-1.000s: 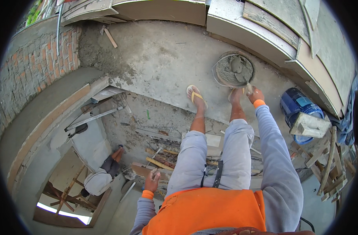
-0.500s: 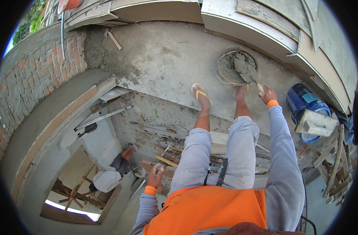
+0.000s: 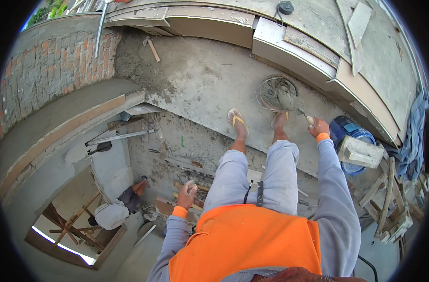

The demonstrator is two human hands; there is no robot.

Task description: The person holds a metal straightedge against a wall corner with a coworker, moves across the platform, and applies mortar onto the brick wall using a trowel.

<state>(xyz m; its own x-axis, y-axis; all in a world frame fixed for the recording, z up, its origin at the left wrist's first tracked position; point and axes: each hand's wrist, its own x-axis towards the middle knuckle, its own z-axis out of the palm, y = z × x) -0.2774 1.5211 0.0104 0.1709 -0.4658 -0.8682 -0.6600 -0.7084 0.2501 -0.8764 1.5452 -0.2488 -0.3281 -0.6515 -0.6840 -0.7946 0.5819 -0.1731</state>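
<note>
My right hand point(image 3: 319, 128) grips the handle of a trowel point(image 3: 310, 120), whose blade carries grey wet mortar at the near right edge of a round bucket point(image 3: 257, 94). More mortar point(image 3: 273, 89) lies inside that bucket, and its thin wire handle hangs at the left rim. My left hand point(image 3: 186, 194) is raised by my left side, its fingers loosely bent, dusted grey and holding nothing that I can make out. A blue bucket point(image 3: 339, 129) stands right of my right hand, with a plastering float point(image 3: 360, 151) resting across its top.
I stand in sandals on a concrete ledge point(image 3: 200, 70). Below it is a lower level with debris, where another person point(image 3: 112, 214) is bent over. A brick wall point(image 3: 59, 70) rises at the left, boards point(image 3: 294, 56) edge the far side, and wood scraps point(image 3: 388, 202) lie at right.
The trowel with its mortar has shifted from over the bucket's middle toward its near right rim. My left hand has risen a little. The whole view has shifted slightly.
</note>
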